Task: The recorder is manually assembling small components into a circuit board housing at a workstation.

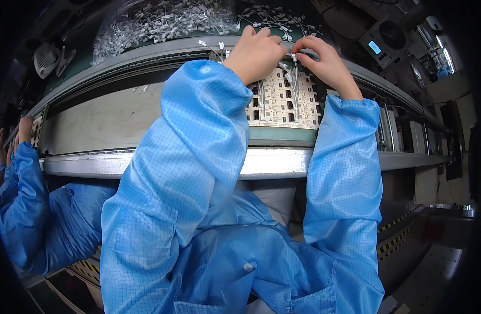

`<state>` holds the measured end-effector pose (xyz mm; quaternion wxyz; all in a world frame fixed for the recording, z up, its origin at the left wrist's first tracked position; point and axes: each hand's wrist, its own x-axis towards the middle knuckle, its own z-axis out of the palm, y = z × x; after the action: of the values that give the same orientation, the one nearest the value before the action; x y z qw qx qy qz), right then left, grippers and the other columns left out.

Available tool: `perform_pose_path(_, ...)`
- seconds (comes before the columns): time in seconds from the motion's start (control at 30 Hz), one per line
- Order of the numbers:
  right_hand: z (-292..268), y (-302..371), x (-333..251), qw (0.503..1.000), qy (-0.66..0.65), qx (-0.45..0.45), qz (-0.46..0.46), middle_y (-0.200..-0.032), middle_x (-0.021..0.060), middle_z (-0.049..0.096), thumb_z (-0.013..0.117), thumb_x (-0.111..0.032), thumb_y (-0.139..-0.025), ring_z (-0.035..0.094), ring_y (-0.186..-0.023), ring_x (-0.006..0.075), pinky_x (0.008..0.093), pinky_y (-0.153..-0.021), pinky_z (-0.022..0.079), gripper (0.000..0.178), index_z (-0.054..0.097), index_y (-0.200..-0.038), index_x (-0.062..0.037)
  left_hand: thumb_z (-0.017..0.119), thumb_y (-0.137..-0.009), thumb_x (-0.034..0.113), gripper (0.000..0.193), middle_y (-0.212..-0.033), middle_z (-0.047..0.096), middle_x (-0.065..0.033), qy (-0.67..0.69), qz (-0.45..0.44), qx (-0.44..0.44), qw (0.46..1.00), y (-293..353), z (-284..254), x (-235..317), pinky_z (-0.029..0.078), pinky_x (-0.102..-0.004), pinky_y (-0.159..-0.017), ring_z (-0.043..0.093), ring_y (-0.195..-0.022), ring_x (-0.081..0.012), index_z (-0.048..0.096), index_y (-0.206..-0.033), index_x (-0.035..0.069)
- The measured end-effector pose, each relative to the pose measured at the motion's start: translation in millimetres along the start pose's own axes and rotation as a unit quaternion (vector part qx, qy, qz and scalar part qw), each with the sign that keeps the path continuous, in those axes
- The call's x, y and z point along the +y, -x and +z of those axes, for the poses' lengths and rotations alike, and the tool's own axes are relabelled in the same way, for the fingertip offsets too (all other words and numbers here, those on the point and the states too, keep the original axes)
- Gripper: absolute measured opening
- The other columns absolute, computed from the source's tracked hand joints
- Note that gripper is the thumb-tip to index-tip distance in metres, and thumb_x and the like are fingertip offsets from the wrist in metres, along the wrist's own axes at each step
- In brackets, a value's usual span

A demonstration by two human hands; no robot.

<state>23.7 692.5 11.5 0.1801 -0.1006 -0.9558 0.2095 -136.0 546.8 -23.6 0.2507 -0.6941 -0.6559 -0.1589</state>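
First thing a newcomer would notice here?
Probably the checked blue sleeves, filling much of the middle. Next, the left hand and right hand at upper centre, the right apparently pinching a white plug by a pale circuit board. Beyond them, a heap of white cables lies along the top, left of centre.

You are wearing blue sleeves (196, 138) crossed by a fine dark grid. The boards (276, 107) are showing cream dotted with rows of black, and the leads (296, 102) over them are looking white. The far counter (82, 67) is showing dark green, the near rail (277, 163) is gleaming silver, and the left plate (102, 120) is looking grey-beige. At far right, a screen (374, 47) is glowing pale blue; at near right, a strip (397, 235) is carrying yellow-and-black stripes.
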Motion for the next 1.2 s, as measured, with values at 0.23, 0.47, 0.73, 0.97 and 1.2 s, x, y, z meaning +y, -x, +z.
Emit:
perform_pose_path(0.23, 3.4, -2.3, 6.9, 1.0, -0.025, -0.012, 0.001, -0.109, 0.0083, 0.064, 0.06, -0.009, -0.091, 0.061, -0.105, 0.0228, 0.0329, -0.095, 0.047, 0.018, 0.068, -0.105, -0.0025, 0.065, -0.087, 0.019, 0.01, -0.097, 0.071, -0.0015, 0.079, -0.064, 0.001, 0.995, -9.4, -1.0, 4.4, 0.041, -0.0423, -0.085, 0.063, -0.098, -0.0246, 0.071, -0.091, 0.013)
perform_pose_path(0.47, 11.4, -2.0, 9.6, 1.0, -0.006, 0.007, 0.014, -0.114, 0.0079, 0.065, 0.058, -0.008, -0.094, 0.062, -0.108, 0.0215, 0.0337, -0.094, 0.05, 0.022, 0.066, -0.114, -0.0055, 0.069, -0.081, 0.034, 0.025, -0.093, 0.072, -0.007, 0.051, -0.264, -0.041, 0.962, -5.8, -19.2, -11.7, 0.044, -0.0492, -0.085, 0.067, -0.093, -0.0286, 0.076, -0.094, 0.014)
perform_pose_path(0.73, 10.5, -3.2, 15.5, 0.999, -0.002, 0.04, 0.001, -0.11, 0.0117, 0.065, 0.057, -0.01, -0.092, 0.065, -0.102, 0.027, 0.0375, -0.09, 0.054, 0.022, 0.067, -0.11, -0.0055, 0.068, -0.083, 0.025, 0.014, -0.088, 0.072, -0.0052, 0.037, -0.236, -0.038, 0.97, -6.6, -5.0, 1.0, 0.043, -0.0497, -0.086, 0.063, -0.097, -0.0288, 0.076, -0.088, 0.014)
perform_pose_path(0.97, 11.8, -3.7, 19.8, 1.0, 0.007, 0.024, -0.004, -0.105, 0.0097, 0.065, 0.059, -0.011, -0.09, 0.062, -0.103, 0.0253, 0.0356, -0.09, 0.052, 0.019, 0.07, -0.105, -0.0057, 0.065, -0.087, 0.022, 0.013, -0.086, 0.073, -0.0043, 0.113, -0.13, -0.031, 0.984, -3.2, 1.2, 4.9, 0.042, -0.0484, -0.085, 0.063, -0.095, -0.0291, 0.076, -0.089, 0.015)
perform_pose_path(1.2, 11.9, -4.9, 10.8, 0.999, 0.04, -0.003, -0.025, -0.105, 0.0061, 0.063, 0.064, -0.011, -0.091, 0.061, -0.103, 0.0209, 0.0323, -0.089, 0.05, 0.014, 0.069, -0.103, -0.0049, 0.062, -0.089, 0.026, 0.019, -0.09, 0.074, -0.008, 0.179, -0.178, -0.028, 0.967, -6.7, -13.1, -0.4, 0.049, -0.0438, -0.082, 0.069, -0.09, -0.0291, 0.076, -0.097, 0.015)
